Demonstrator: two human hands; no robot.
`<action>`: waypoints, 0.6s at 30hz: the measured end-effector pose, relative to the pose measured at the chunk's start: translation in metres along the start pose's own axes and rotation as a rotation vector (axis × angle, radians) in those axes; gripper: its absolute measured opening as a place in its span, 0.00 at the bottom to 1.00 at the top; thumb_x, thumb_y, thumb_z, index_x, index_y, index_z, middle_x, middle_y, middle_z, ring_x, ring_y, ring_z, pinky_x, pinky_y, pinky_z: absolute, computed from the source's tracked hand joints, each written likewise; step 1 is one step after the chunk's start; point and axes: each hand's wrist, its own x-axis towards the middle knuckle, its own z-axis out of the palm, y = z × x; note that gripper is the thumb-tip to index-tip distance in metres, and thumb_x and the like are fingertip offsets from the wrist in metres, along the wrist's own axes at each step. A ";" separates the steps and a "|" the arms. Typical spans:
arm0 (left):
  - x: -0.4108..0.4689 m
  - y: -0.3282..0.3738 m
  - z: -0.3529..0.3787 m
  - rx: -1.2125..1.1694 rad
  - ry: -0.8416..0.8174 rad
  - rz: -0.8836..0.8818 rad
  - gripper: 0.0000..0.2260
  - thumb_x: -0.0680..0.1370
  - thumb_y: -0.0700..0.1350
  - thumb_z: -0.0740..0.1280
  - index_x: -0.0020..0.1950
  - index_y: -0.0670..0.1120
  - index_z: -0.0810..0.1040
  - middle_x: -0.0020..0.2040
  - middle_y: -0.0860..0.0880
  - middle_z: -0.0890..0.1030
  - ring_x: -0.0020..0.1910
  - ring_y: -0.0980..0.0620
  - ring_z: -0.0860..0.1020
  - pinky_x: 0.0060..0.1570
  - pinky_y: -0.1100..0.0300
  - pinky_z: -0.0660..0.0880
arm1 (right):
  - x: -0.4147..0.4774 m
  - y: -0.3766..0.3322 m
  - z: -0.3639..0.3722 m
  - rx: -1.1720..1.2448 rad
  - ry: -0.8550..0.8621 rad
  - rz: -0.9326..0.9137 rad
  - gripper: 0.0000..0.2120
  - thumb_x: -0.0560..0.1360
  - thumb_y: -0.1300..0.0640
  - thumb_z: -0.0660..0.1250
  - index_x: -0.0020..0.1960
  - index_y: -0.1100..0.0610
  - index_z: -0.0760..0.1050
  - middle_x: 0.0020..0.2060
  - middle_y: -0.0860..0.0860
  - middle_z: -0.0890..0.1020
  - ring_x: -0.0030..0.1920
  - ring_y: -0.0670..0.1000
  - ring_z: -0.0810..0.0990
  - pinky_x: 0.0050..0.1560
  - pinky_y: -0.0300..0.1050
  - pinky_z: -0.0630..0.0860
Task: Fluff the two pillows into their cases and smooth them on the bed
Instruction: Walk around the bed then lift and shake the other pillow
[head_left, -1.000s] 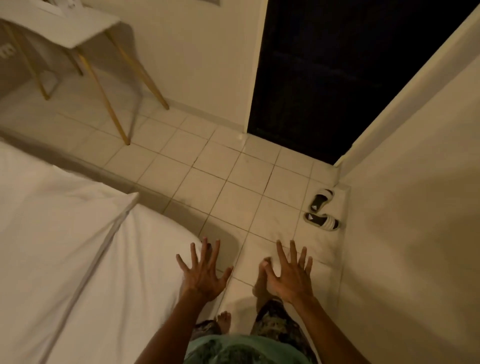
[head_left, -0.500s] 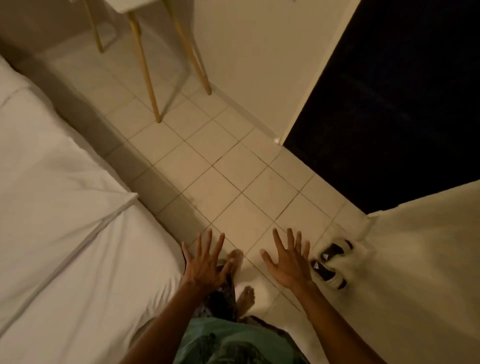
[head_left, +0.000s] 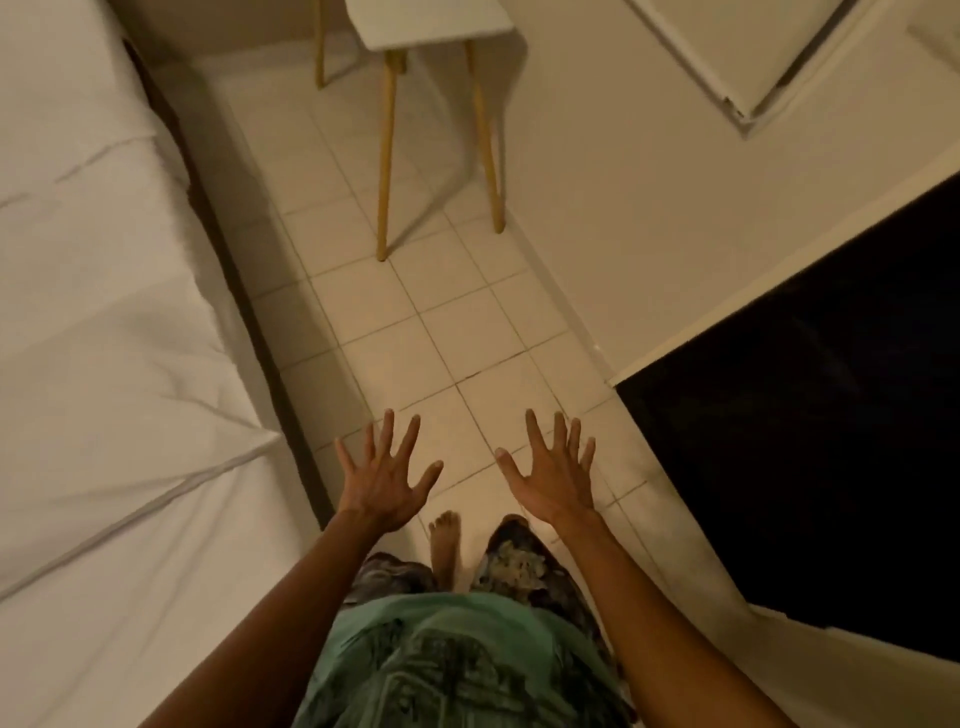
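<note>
left hand (head_left: 382, 480): fingers spread wide, palm down, holding nothing; it hovers over the floor tiles just beside the bed's edge.
right hand (head_left: 556, 475): likewise splayed and empty, held out over the tiles, near the dark doorway (head_left: 810, 415).
feet: one bare foot (head_left: 445, 538) shows between the forearms, planted on the floor (head_left: 415, 322) in the narrow aisle.
bed (head_left: 104, 364): runs along the person's left side, covered in white bedding; its long edge lies along the aisle, from the near left toward the far wall.
pillows: a white, cushioned shape with a seam sits on the bed at the left (head_left: 119, 395). I cannot tell whether it is a pillow or folded bedding, nor whether any case is on. If it is a pillow, one corner points toward the aisle and its long axis runs at a slant to the bed's edge.
small bench (head_left: 431, 21): white top on slim wooden legs, standing farther up the aisle, well apart from the hands.
progress: judged from this, neither hand has touched any bedding yet.
risk, reach: both hands are off the bed; a turn left is needed, and a blind reach may grab the sheet instead of a pillow.
risk, footing: the aisle is tight, so a quick pivot could knock a shin against the bed frame.
risk, light: the room is dim and everything is white, so a case opening will be hard to find.
</note>
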 end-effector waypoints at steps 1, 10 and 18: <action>0.010 -0.003 -0.009 -0.022 0.031 -0.032 0.36 0.75 0.72 0.38 0.79 0.58 0.34 0.80 0.47 0.35 0.78 0.41 0.37 0.70 0.30 0.32 | 0.020 -0.010 -0.010 -0.006 0.010 -0.032 0.40 0.76 0.27 0.45 0.81 0.45 0.40 0.81 0.58 0.42 0.79 0.61 0.35 0.75 0.64 0.31; 0.078 -0.057 -0.051 -0.136 0.050 -0.354 0.39 0.71 0.74 0.32 0.79 0.58 0.34 0.80 0.45 0.34 0.78 0.40 0.37 0.72 0.30 0.38 | 0.172 -0.107 -0.056 -0.212 -0.125 -0.367 0.40 0.76 0.27 0.44 0.81 0.45 0.40 0.81 0.59 0.43 0.79 0.61 0.36 0.76 0.64 0.33; 0.128 -0.064 -0.095 -0.339 0.145 -0.708 0.45 0.62 0.76 0.22 0.77 0.59 0.31 0.79 0.46 0.34 0.79 0.40 0.39 0.67 0.35 0.30 | 0.297 -0.202 -0.103 -0.418 -0.233 -0.711 0.40 0.77 0.27 0.43 0.81 0.46 0.40 0.81 0.59 0.43 0.79 0.62 0.36 0.76 0.64 0.34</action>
